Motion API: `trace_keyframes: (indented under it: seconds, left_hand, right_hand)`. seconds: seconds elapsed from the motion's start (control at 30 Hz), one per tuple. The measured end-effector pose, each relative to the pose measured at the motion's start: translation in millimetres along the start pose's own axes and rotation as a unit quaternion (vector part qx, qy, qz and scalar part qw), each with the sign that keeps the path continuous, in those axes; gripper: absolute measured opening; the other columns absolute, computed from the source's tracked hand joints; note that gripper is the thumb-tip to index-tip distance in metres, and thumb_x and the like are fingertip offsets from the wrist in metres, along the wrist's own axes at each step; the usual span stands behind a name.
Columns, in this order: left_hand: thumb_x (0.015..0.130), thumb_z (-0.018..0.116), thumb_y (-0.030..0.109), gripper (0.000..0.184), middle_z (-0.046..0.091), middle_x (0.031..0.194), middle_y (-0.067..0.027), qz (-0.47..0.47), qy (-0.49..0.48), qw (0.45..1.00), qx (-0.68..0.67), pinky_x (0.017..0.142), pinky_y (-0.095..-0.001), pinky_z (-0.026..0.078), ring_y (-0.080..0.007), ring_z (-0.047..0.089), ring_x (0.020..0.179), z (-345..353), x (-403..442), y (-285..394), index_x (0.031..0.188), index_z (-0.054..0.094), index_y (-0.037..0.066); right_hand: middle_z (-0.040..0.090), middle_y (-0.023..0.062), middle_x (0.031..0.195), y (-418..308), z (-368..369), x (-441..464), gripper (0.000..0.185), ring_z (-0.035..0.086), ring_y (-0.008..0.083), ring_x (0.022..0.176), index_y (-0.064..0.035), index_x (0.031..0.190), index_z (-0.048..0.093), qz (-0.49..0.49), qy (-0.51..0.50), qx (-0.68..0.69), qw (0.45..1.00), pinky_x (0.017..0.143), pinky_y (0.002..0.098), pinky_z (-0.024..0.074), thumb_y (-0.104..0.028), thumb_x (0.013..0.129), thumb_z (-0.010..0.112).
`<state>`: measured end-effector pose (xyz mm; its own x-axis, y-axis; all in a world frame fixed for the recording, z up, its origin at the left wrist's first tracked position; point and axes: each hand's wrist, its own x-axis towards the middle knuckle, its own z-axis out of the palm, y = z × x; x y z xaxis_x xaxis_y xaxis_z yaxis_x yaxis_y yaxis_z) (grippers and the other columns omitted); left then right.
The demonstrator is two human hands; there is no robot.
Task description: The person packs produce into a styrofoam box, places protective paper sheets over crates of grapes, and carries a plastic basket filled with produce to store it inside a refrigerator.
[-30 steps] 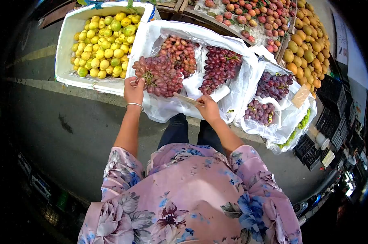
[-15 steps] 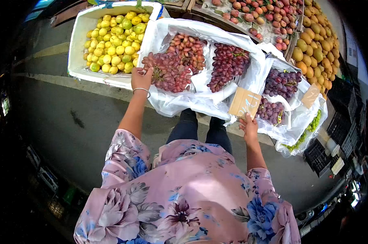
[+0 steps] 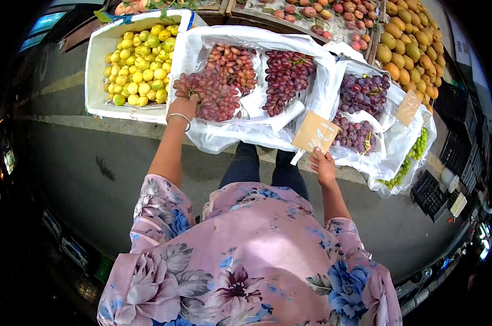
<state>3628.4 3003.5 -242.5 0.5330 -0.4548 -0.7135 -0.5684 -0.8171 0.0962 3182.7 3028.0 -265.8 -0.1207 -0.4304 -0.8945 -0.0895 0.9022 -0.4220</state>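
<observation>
My left hand (image 3: 183, 107), with a bracelet at the wrist, is closed at the left end of a bunch of light red grapes (image 3: 216, 102); its fingertips are partly hidden among the stems and fruit. The bunch lies in a white box lined with plastic (image 3: 202, 136). In my right hand (image 3: 323, 165) is a square cardboard sign (image 3: 315, 132) with light writing, pinched by its lower edge at the box's right front corner. Beside the light bunch, darker red grapes (image 3: 287, 79) rest on white paper.
Yellow-green round fruit fills a white foam box (image 3: 93, 76) at the left. To the right, another lined box (image 3: 387, 145) holds purple grapes (image 3: 364, 93), green grapes (image 3: 402, 173) and a cardboard piece (image 3: 408, 107). Orange-brown fruit (image 3: 411, 46) and reddish fruit (image 3: 354, 13) lie behind. Black crates (image 3: 430, 195) stand at right.
The cardboard sign went from edge-on over the grape box to face-up at its right corner, with my right hand moving right. My left hand has reached further into the grape stems.
</observation>
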Motion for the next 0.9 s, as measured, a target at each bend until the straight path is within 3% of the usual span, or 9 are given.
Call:
trace_keyframes:
  seconds: [0.07, 0.17, 0.2, 0.3, 0.47, 0.67, 0.73, 0.8, 0.9]
  left_hand:
    - [0.078, 0.040, 0.037, 0.044, 0.059, 0.080, -0.0206, -0.033, -0.111, 0.993, -0.023, 0.068, -0.0391, 0.045, -0.0310, 0.058, 0.076, -4.7, -3.8, 11.4, 0.081, 0.060, -0.002]
    - [0.078, 0.039, 0.018, 0.027, 0.059, 0.082, -0.0200, 0.247, -0.006, 0.901, 0.356, 0.065, -0.0379, 0.047, -0.0303, 0.059, 0.075, 28.8, 49.9, -28.6, 0.079, 0.060, 0.001]
    - [0.078, 0.039, 0.018, 0.027, 0.059, 0.082, -0.0200, 0.249, -0.006, 0.900, 0.358, 0.065, -0.0379, 0.047, -0.0303, 0.059, 0.075, 29.7, 46.2, -24.6, 0.079, 0.060, 0.001]
    - [0.080, 0.039, 0.024, 0.031, 0.056, 0.080, -0.0209, 0.123, 0.100, 0.979, 0.131, 0.065, -0.0425, 0.044, -0.0353, 0.055, 0.075, 9.6, -13.7, 13.7, 0.076, 0.055, -0.001]
    - [0.081, 0.037, 0.024, 0.029, 0.055, 0.075, -0.0215, 0.201, 0.165, 0.963, 0.075, 0.063, -0.0453, 0.041, -0.0386, 0.052, 0.072, 16.1, -57.6, 27.7, 0.075, 0.054, 0.002]
    - [0.080, 0.037, 0.020, 0.025, 0.054, 0.063, -0.0141, 0.428, 0.032, 0.903, -0.013, 0.058, -0.0381, 0.043, -0.0293, 0.054, 0.061, 34.5, -118.2, 74.5, 0.071, 0.051, 0.001]
    - [0.080, 0.039, 0.021, 0.025, 0.054, 0.063, -0.0130, 0.335, -0.129, 0.917, -0.172, 0.056, -0.0360, 0.042, -0.0266, 0.055, 0.062, 54.8, -112.6, 85.7, 0.069, 0.051, 0.002]
    - [0.077, 0.042, 0.015, 0.018, 0.046, 0.053, -0.0081, 0.322, -0.160, 0.904, -0.229, 0.050, -0.0275, 0.038, -0.0155, 0.050, 0.051, 89.2, -90.2, 86.6, 0.065, 0.048, 0.002]
    - [0.075, 0.042, 0.012, 0.015, 0.052, 0.058, -0.0095, 0.286, -0.119, 0.940, -0.142, 0.052, -0.0291, 0.040, -0.0195, 0.053, 0.056, 137.5, -43.3, 79.5, 0.065, 0.050, 0.002]
  right_hand:
    - [0.055, 0.0012, 0.087, 2.8, -2.8, 1.9, 0.033, 0.055, 0.0129, 0.074, -0.0098, 0.095, 0.051, -0.010, 0.002, -0.009, 1.000, 0.055, 0.0252, 0.0413, -0.035, 0.076, 0.057]
    - [0.054, 0.0009, 0.091, -0.4, -3.6, -2.1, 0.033, 0.055, 0.0151, 0.079, -0.0116, 0.096, 0.050, -0.008, -0.016, -0.006, 1.000, 0.061, 0.0284, 0.0410, -0.036, 0.075, 0.058]
    - [0.054, 0.0009, 0.091, 0.6, -4.2, -2.3, 0.033, 0.055, 0.0151, 0.079, -0.0116, 0.096, 0.050, -0.008, -0.015, -0.003, 1.000, 0.061, 0.0284, 0.0410, -0.036, 0.075, 0.058]
    - [0.054, 0.0011, 0.091, 2.4, -6.7, -2.1, 0.033, 0.055, 0.0149, 0.079, -0.0112, 0.096, 0.050, -0.010, -0.011, 0.004, 1.000, 0.061, 0.0281, 0.0410, -0.036, 0.075, 0.058]
    - [0.055, 0.0006, 0.087, 4.3, -15.2, -1.5, 0.031, 0.055, 0.0135, 0.076, -0.0109, 0.094, 0.051, -0.012, -0.016, -0.006, 1.000, 0.060, 0.0277, 0.0412, -0.034, 0.075, 0.058]
    - [0.055, 0.0005, 0.086, 5.1, -18.2, -1.2, 0.029, 0.055, 0.0128, 0.074, -0.0111, 0.094, 0.051, -0.019, -0.014, -0.004, 1.000, 0.058, 0.0268, 0.0412, -0.032, 0.076, 0.058]
    - [0.055, 0.0009, 0.084, 7.0, -19.7, -1.4, 0.029, 0.055, 0.0125, 0.072, -0.0102, 0.093, 0.052, -0.026, -0.014, -0.010, 1.000, 0.056, 0.0263, 0.0413, -0.032, 0.076, 0.058]
    - [0.056, 0.0012, 0.083, 8.2, -18.3, -2.0, 0.029, 0.055, 0.0122, 0.070, -0.0094, 0.092, 0.052, -0.033, -0.016, -0.015, 0.999, 0.054, 0.0258, 0.0413, -0.033, 0.075, 0.058]
    - [0.056, 0.0005, 0.082, 8.9, -20.1, -8.5, 0.029, 0.054, 0.0112, 0.068, -0.0103, 0.093, 0.052, -0.016, -0.002, -0.015, 1.000, 0.053, 0.0237, 0.0404, -0.033, 0.075, 0.058]
